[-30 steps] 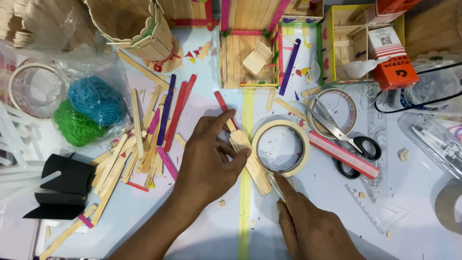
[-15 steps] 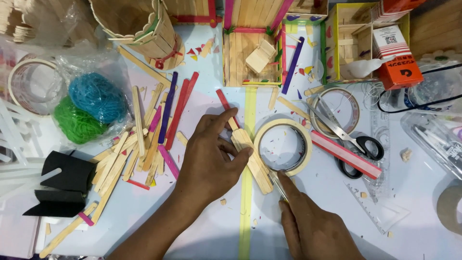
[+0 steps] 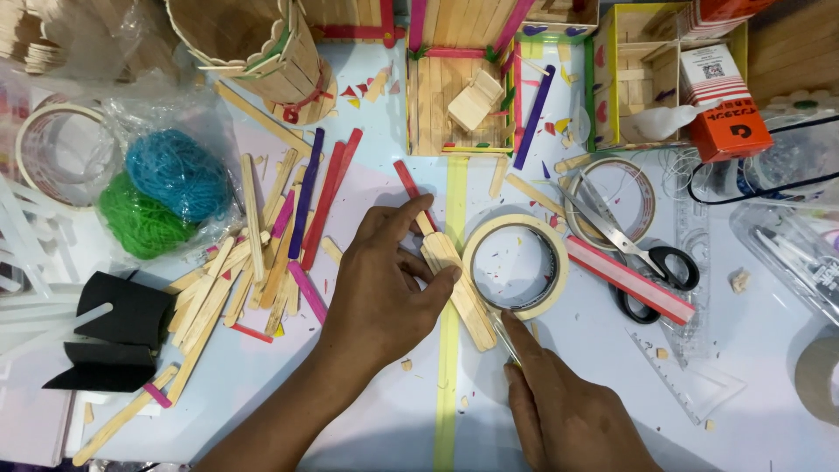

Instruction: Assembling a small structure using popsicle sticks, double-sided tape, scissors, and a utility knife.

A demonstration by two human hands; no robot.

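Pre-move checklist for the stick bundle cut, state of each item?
1. Left hand pins the stick bundle to the table: ok, thumb and fingers press on its upper end.
2. Right hand holds a thin blade against the bundle's lower end: ok; kind of blade cannot tell.
3. Left fingers apart from the blade tip: ok, thumb sits higher on the bundle.
4. Tape roll apart from the bundle: not ok, it touches the right edge.
5. Scissors out of the way: ok, right of the roll.
6. Bundle sticks aligned: cannot tell, hand covers part.
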